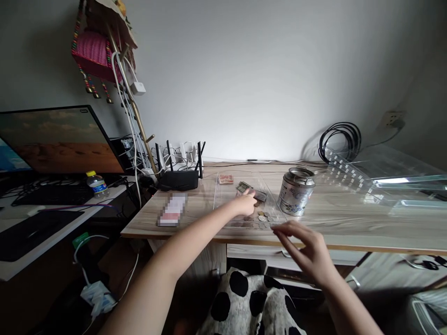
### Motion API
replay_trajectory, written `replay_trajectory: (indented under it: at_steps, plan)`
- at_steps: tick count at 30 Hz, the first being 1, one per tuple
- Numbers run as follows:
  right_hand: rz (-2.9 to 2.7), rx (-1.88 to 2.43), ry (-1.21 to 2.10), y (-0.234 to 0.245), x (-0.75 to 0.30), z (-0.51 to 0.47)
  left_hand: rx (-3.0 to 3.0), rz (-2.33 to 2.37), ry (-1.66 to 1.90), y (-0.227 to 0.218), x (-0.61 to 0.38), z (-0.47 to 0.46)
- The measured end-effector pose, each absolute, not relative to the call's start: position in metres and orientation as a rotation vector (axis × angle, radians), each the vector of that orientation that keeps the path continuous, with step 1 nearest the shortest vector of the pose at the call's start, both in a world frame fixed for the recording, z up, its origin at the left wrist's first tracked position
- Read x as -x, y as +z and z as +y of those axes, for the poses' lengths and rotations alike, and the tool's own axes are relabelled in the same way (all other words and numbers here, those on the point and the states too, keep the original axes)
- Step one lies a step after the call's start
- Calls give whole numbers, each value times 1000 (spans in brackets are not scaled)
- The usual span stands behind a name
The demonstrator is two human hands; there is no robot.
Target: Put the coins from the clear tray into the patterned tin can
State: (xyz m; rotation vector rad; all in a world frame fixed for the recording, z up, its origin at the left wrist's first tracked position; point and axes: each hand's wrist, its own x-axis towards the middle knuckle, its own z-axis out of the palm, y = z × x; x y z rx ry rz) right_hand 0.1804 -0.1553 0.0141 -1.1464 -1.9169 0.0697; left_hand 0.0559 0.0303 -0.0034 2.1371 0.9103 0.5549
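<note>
A shallow clear plastic tray (214,197) lies on the wooden desk, holding banknotes and coins. My left hand (245,203) reaches over it, fingers curled close to the greenish folded banknotes (243,187); what they grip, if anything, is hidden. A stack of reddish banknotes (226,179) sits at the tray's back left. Several loose coins (263,217) are scattered near its front. At the tray's front right corner, my right hand (307,249) is raised with thumb and fingertips pinched together; anything between them is too small to make out. A silver can (296,191) stands right of the tray.
A black router (179,179) and a blurred pinkish paper (172,209) are at the desk's left. Clear plastic panels (384,181) and a coiled black cable (340,142) occupy the right. On the adjoining left desk are a monitor (63,139) and a yellow-capped bottle (97,184).
</note>
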Motion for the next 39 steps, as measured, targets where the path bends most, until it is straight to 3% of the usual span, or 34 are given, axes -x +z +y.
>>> replay_trajectory:
  at_steps: [5, 10, 24, 39]
  plan:
    - [-1700, 1337, -207, -32, -186, -146, -2235, 981, 420, -5, -56, 45]
    - [-1692, 1336, -360, -57, -192, -116, -2521, 747, 268, -14, -65, 22]
    - [-1748, 1416, -434, -65, -192, -113, -2699, 343, -414, 24, -85, 18]
    - [-1743, 1438, -429, -66, -191, -114, -2463, 435, -184, 15, -75, 18]
